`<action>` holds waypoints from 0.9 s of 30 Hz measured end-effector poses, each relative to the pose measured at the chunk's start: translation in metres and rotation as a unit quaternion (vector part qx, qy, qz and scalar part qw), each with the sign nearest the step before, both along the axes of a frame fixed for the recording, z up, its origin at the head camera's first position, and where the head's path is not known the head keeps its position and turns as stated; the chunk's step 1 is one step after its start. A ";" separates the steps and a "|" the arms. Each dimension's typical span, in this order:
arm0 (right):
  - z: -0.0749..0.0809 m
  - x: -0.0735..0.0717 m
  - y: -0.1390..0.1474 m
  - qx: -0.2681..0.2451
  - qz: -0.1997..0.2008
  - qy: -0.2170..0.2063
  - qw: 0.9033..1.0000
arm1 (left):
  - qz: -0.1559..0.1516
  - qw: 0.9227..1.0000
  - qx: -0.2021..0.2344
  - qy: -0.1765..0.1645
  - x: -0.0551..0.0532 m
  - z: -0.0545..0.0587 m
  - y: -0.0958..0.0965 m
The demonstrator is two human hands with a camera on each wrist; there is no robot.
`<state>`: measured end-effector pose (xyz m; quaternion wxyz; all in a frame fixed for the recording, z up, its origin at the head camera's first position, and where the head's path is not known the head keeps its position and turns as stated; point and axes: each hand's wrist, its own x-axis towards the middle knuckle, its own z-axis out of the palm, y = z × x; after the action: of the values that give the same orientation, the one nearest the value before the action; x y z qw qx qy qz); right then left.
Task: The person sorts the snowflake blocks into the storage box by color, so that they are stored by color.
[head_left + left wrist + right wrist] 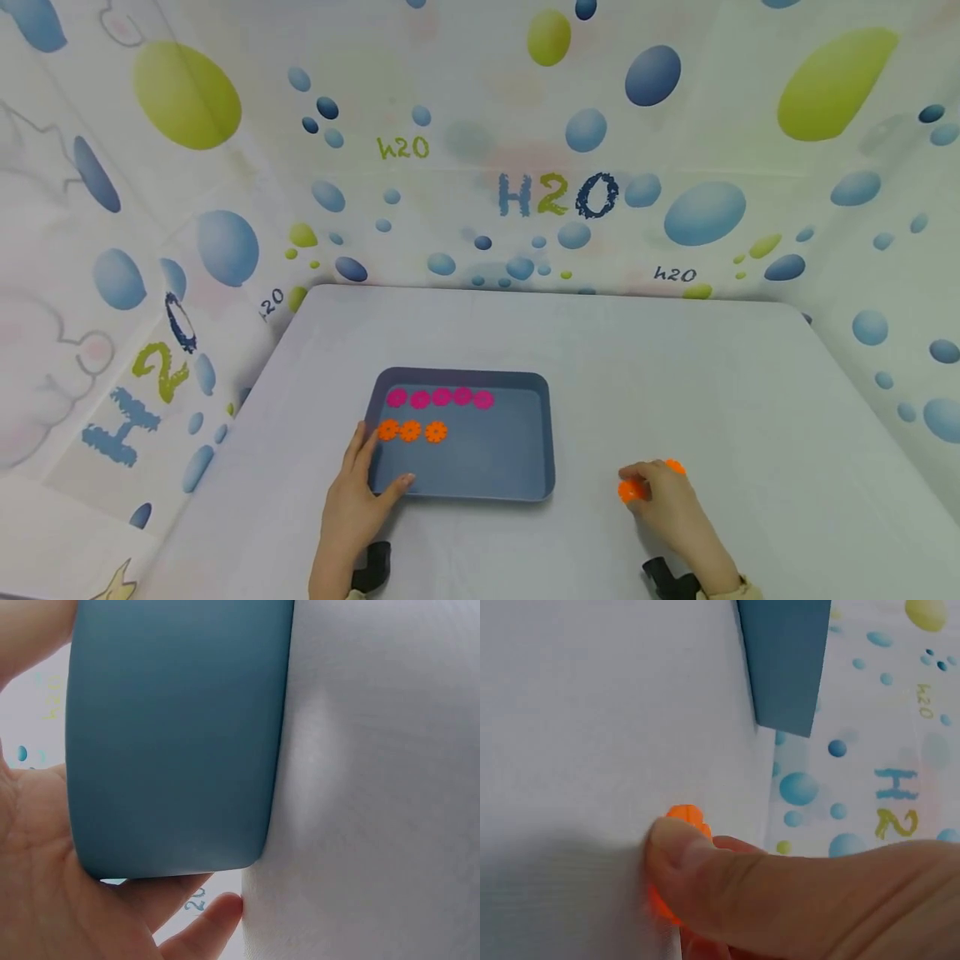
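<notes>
The blue-grey tray [495, 467] holds a row of several pink round pieces [442, 397] and, below it, three orange flower-shaped pieces [410, 431]. My left hand [354, 500] rests at the tray's near left corner, thumb over the front rim and fingers spread along the left side. Its wrist view shows the tray's outer wall [176, 742] against the palm. Right of the tray, my right hand [663, 500] pinches an orange flower-shaped piece [632, 491] between thumb and fingers, low over the table. Another orange piece [676, 467] shows just behind that hand, partly hidden.
A white cloth covers the table [600, 367]. Behind it and at both sides hangs a white curtain [465, 167] printed with blue and green bubbles and H2O lettering. Black wrist mounts [372, 567] sit under both wrists.
</notes>
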<state>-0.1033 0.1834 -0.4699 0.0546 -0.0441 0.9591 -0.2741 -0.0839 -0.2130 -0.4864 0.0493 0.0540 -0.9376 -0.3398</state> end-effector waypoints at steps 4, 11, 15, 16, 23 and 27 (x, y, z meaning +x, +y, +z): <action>0.001 -0.003 0.000 -0.011 -0.006 -0.026 1.000 | -0.001 1.000 -0.001 0.001 0.000 0.000 0.001; 0.014 -0.014 -0.022 -0.117 -0.036 -0.069 0.990 | -0.002 1.000 -0.003 0.006 0.001 0.000 0.002; 0.027 -0.032 -0.046 -0.219 -0.009 -0.059 0.974 | 0.002 1.000 -0.004 0.011 0.001 0.000 0.001; 0.030 -0.037 -0.054 -0.235 0.007 -0.058 0.970 | 0.002 1.000 -0.003 0.011 0.001 0.000 0.001; 0.036 -0.071 -0.109 -0.273 0.101 -0.057 0.955 | 0.002 1.000 0.002 0.008 0.000 0.002 0.002; 0.033 -0.086 -0.138 -0.273 0.097 -0.064 0.955 | 0.003 1.000 -0.002 0.008 0.001 0.002 0.003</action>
<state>-0.1891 0.0458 -0.4367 0.1284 -0.1321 0.8334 -0.5211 -0.0830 -0.2105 -0.4840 0.0580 0.0535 -0.9378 -0.3381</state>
